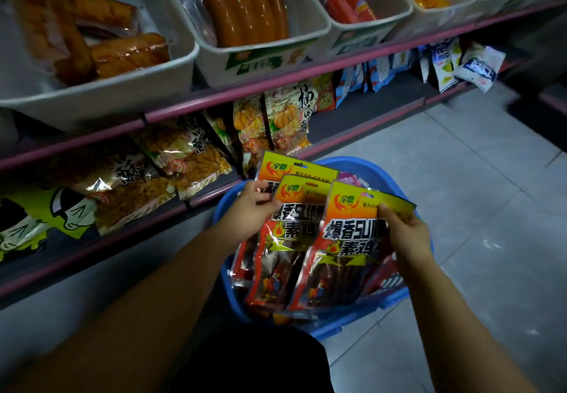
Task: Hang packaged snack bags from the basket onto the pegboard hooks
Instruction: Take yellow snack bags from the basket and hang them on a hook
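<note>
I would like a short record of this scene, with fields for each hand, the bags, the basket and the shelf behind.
left hand: left hand grips the top edge of the middle orange-and-yellow plastic snack bag
right hand: right hand pinches the yellow header of the front orange-and-yellow plastic snack bag
bags: three alike, fanned and overlapping, above the basket
basket: round blue plastic basket on the grey tiled floor
shelf: pink-edged shelf carrying white plastic bins of sausages

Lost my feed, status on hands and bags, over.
Left hand pinching middle bag. Right hand pinching front bag. Both over blue basket, nothing hung. No hooks in view.
</note>
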Tool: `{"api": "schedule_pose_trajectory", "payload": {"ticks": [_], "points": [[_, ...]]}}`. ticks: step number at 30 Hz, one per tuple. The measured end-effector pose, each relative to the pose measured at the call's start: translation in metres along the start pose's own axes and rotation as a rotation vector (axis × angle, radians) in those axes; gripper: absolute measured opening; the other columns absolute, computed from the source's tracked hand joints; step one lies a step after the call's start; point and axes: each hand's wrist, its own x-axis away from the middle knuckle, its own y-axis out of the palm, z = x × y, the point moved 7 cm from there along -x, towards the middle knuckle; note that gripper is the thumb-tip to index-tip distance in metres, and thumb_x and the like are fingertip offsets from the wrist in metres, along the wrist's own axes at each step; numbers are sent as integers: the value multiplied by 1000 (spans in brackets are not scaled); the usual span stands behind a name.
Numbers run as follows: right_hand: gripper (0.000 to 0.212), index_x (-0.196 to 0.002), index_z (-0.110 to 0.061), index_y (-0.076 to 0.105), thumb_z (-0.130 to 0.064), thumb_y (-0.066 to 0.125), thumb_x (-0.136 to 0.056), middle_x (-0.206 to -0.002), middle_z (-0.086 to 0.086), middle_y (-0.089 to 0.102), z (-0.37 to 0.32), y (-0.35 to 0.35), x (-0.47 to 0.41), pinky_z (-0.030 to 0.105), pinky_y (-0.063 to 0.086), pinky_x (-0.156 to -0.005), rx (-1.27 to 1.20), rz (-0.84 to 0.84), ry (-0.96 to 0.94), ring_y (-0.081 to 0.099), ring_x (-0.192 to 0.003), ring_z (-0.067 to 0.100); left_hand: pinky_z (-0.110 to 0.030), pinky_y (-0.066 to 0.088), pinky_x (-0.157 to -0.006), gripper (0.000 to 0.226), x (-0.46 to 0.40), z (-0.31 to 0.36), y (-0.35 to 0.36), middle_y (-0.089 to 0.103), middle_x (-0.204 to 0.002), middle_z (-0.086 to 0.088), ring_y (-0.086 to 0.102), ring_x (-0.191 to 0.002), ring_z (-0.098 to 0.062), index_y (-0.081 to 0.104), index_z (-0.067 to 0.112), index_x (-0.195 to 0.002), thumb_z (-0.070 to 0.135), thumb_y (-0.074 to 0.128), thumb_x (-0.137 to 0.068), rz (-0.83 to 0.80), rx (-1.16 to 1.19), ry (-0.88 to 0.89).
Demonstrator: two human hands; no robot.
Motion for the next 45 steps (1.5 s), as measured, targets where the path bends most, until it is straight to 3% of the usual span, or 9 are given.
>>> {"api": "schedule_pose_trajectory", "payload": {"ticks": [4, 7, 9, 16, 21, 28, 34, 38, 45], "points": [[9, -78, -18, 67, -21, 67, -87, -84, 6, 72, 2, -15, 4, 46, 55, -84, 18, 74, 4, 69, -80, 25, -33, 43, -93, 62, -4, 3, 21, 50, -132, 0, 53, -115, -18, 34, 25, -141, 32, 64, -88, -93, -135, -24], [7, -80, -20, 68, -23, 68, -85, -72, -4, 75, 2, -14, 14, 36, 56, -72, -30, 31, 7, 71, -70, 16, -27, 40, -62, 23, -2, 6, 29, 53, -78, 3, 52, -70, -12, 54, 21, -85, 43, 56, -90, -42, -464, -3], [5, -83, -19, 69, -24, 68, -85, -73, -5, 76, -3, -9, 21, 30, 56, -65, -66, -11, 9, 73, -70, 13, -28, 29, -52, 40, 4, 11, 24, 35, -61, 2, 37, -54, -13, 36, 20, -65, 46, 53, -92, 36, -469, 1], [23, -87, -12, 72, -32, 72, -75, -81, 2, 77, -84, 55, 44, 21, 55, -60, -69, -299, -115, 73, -75, 15, -42, 48, -94, 19, 59, 74, -42, 74, -97, 2, 68, -96, -17, 72, 23, -90, 36, 58, -90, 217, 194, 207], [27, -76, -20, 73, -43, 78, -64, -76, -4, 76, -190, 119, 77, 17, 52, -58, -98, -424, -330, 72, -70, 9, -51, 56, -81, 18, 130, 136, -134, 76, -88, 1, 72, -83, -20, 72, 22, -95, 35, 65, -85, 558, 282, 392], [23, -70, -34, 73, -53, 76, -58, -65, -12, 73, -316, 217, 169, 13, 50, -50, -199, -629, -607, 68, -58, 2, -30, 57, -68, 19, 254, 223, -252, 72, -64, 10, 70, -64, -8, 72, 23, -67, 28, 66, -85, 936, 197, 627], [11, -69, -41, 74, -49, 71, -62, -65, -16, 72, -396, 287, 264, 12, 49, -51, -199, -837, -830, 68, -58, -1, -30, 58, -65, 6, 328, 270, -303, 75, -75, 1, 72, -71, -17, 76, 27, -76, 25, 72, -73, 907, 166, 777], [8, -65, -34, 74, -42, 72, -66, -66, -14, 73, -433, 318, 305, 12, 50, -51, -233, -910, -902, 69, -60, 1, -29, 56, -60, 20, 360, 287, -332, 76, -82, -7, 73, -74, -21, 77, 18, -82, 29, 73, -65, 856, 279, 854], [27, -77, -20, 72, -45, 69, -67, -73, -10, 75, -475, 363, 345, 10, 49, -53, -270, -975, -945, 70, -64, 3, -30, 57, -65, 30, 384, 310, -387, 75, -93, -12, 73, -84, -25, 75, 11, -88, 34, 70, -68, 807, 387, 877]]}}
